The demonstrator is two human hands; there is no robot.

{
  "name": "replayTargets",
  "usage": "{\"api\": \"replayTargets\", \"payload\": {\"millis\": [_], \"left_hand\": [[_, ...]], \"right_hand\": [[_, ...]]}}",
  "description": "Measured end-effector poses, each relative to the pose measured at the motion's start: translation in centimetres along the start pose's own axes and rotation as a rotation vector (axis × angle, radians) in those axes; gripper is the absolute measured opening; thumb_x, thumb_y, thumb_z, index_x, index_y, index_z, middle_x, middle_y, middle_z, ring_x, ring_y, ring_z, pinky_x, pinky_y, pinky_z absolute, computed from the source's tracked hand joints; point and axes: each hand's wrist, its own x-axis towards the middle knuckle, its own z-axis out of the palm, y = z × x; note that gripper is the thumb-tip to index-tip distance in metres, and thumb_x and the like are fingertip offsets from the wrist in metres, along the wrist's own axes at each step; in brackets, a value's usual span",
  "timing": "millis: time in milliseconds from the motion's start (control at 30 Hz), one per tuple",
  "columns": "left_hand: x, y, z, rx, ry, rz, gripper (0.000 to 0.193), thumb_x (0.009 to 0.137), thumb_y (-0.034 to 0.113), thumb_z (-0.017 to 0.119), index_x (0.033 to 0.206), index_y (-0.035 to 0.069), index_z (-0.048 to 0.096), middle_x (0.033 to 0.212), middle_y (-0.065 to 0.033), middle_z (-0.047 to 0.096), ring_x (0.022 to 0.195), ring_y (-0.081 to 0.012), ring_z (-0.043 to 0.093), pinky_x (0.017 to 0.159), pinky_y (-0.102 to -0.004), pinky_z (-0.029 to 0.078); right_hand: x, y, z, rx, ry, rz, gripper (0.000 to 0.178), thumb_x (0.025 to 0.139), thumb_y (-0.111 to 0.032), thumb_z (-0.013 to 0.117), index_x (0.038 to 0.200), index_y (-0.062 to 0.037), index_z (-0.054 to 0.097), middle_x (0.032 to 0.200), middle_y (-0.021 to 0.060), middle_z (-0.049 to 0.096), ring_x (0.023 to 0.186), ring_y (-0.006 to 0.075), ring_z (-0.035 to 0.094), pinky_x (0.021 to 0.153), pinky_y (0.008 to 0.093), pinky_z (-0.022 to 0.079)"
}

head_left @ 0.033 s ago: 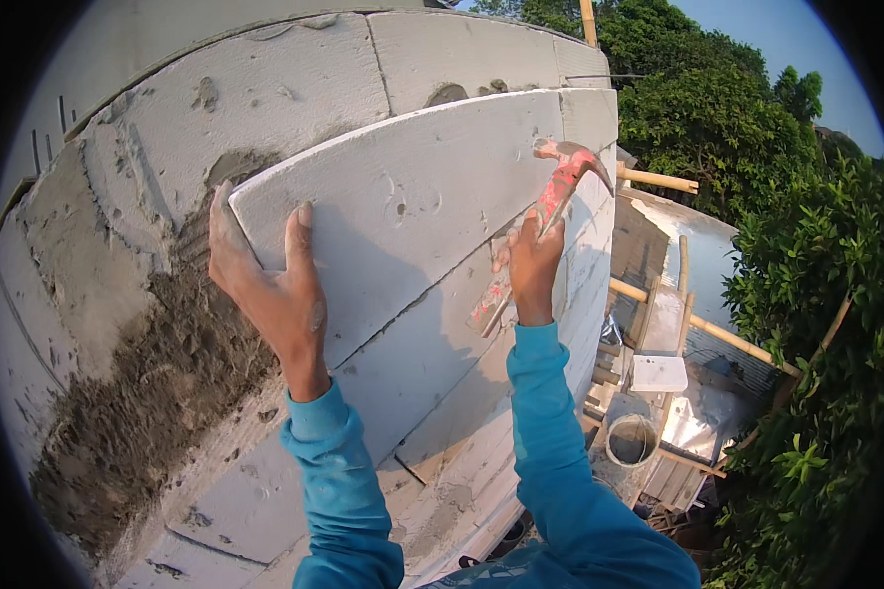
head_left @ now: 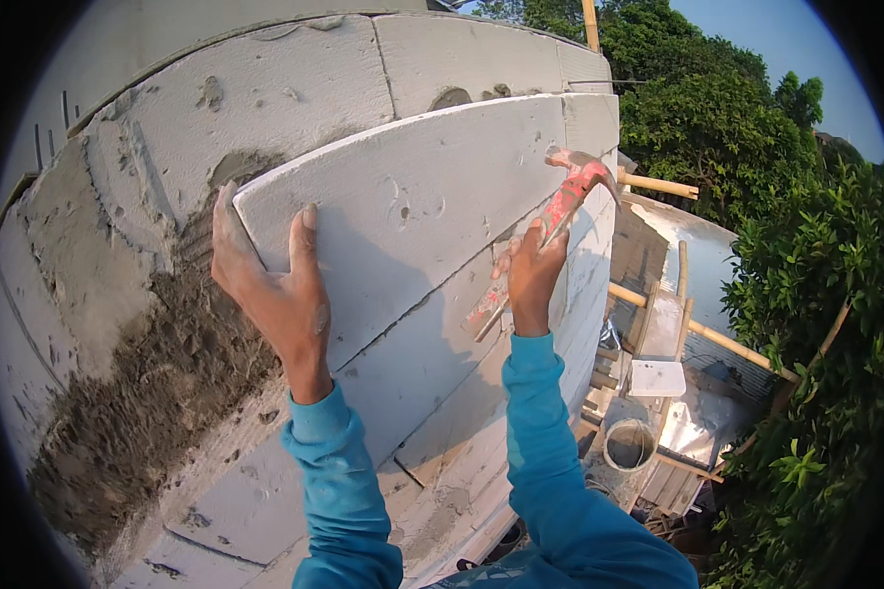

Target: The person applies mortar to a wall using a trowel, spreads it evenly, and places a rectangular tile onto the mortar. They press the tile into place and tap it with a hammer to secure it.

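Observation:
A long white lightweight concrete block [head_left: 413, 187] rests on edge on a course of similar blocks, its face dusty and chipped. My left hand [head_left: 280, 299] is closed round its near left end, the thumb on the front face and the fingers behind the corner. In my right hand [head_left: 535, 275] is a claw hammer [head_left: 570, 196] with worn red paint, gripped along its handle. The hammer head is up near the block's far right part; whether it touches the face I cannot tell.
Rough grey mortar [head_left: 157, 383] covers the wall left of the block. Higher blocks [head_left: 255, 108] stand behind it. Below right are bamboo poles [head_left: 737, 348], a bucket [head_left: 630, 444], another white block [head_left: 657, 378] and metal roofing. Leafy trees [head_left: 815, 265] border the right side.
The hammer head has shifted slightly right and down in the picture, and my right forearm has moved a little left. My left hand keeps its hold on the block.

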Motion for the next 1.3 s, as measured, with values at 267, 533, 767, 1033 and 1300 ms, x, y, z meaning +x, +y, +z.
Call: {"api": "replayTargets", "payload": {"millis": [267,533,767,1033,1300], "left_hand": [[0.2,-0.3,0.4,-0.012,0.030,0.005,0.075,0.088,0.030,0.074,0.148,0.002,0.041,0.147,-0.0215,0.045,0.137,-0.0369,0.036,0.113,-0.0517,0.029],[0.5,0.1,0.4,-0.082,0.057,0.032,0.076,0.085,0.025,0.076,0.148,0.001,0.041,0.148,-0.0222,0.044,0.137,-0.0367,0.038,0.113,-0.0512,0.027],[0.6,0.3,0.3,-0.089,0.069,0.038,0.072,0.088,0.028,0.074,0.148,0.005,0.041,0.148,-0.0196,0.045,0.137,-0.0351,0.036,0.114,-0.0513,0.027],[0.8,-0.1,0.2,-0.113,0.073,0.034,0.073,0.085,0.027,0.077,0.146,0.004,0.043,0.146,-0.0202,0.046,0.137,-0.0349,0.037,0.114,-0.0513,0.026],[0.5,0.2,-0.3,-0.090,0.045,-0.021,0.074,0.084,0.025,0.077,0.146,0.003,0.042,0.147,-0.0207,0.046,0.138,-0.0358,0.037,0.115,-0.0516,0.024]], "right_hand": [[-0.4,-1.4,-0.6,-0.051,-0.244,0.009,0.018,0.106,-0.019,0.046,0.112,-0.0039,0.038,0.070,0.0062,0.048,0.044,0.0137,0.047,0.038,0.0320,0.045],[-4.3,-0.2,2.4,-0.049,-0.183,-0.056,0.021,0.107,-0.018,0.044,0.120,-0.0044,0.037,0.070,0.0039,0.044,0.046,0.0124,0.046,0.039,0.0304,0.045],[-6.4,-0.5,2.2,-0.042,-0.136,-0.044,0.023,0.107,-0.016,0.044,0.125,-0.0044,0.036,0.074,0.0033,0.044,0.049,0.0120,0.047,0.040,0.0300,0.044],[-9.5,-1.4,2.6,0.039,-0.125,0.014,0.019,0.107,-0.019,0.048,0.119,-0.0059,0.040,0.067,0.0034,0.045,0.045,0.0137,0.046,0.039,0.0312,0.043],[-9.7,-0.9,1.6,-0.020,-0.279,0.110,0.033,0.106,-0.019,0.045,0.134,-0.0054,0.035,0.067,0.0030,0.044,0.046,0.0123,0.045,0.040,0.0307,0.044]]}}
